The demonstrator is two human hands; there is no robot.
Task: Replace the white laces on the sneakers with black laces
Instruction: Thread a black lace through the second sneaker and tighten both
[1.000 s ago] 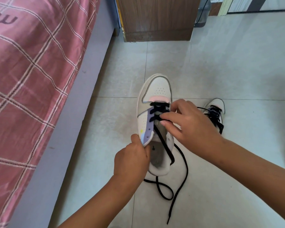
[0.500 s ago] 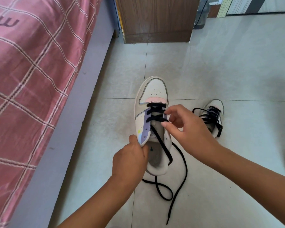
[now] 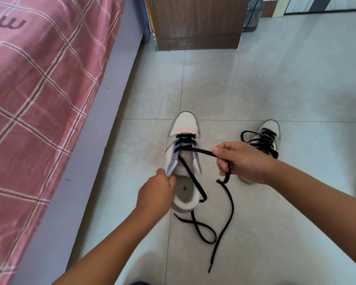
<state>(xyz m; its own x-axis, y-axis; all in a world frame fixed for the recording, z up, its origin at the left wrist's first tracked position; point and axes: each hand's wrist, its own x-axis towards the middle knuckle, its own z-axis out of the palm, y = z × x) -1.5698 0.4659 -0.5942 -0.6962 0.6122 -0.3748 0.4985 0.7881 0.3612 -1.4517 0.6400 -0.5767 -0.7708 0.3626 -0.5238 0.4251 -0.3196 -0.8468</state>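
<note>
Pale floor tiles (image 3: pixel 275 83) run beside a bed with a pink checked cover (image 3: pixel 39 89) and a wooden cabinet (image 3: pixel 195 23) at the far wall. At center, a white sneaker (image 3: pixel 183 161) points its toe away from the camera, its lower eyelets crossed by a black lace (image 3: pixel 195 178). The left hand (image 3: pixel 155 194) has fingers curled tight, pinching the sneaker's lilac eyelet flap at its left edge. The right hand (image 3: pixel 242 161), just right of the shoe, pinches 1 strand of the lace between thumb and bent fingers, stretched taut from the eyelets; the rest trails in loops on the tiles. Behind that hand stands the second sneaker (image 3: pixel 267 138), already strung in black.
</note>
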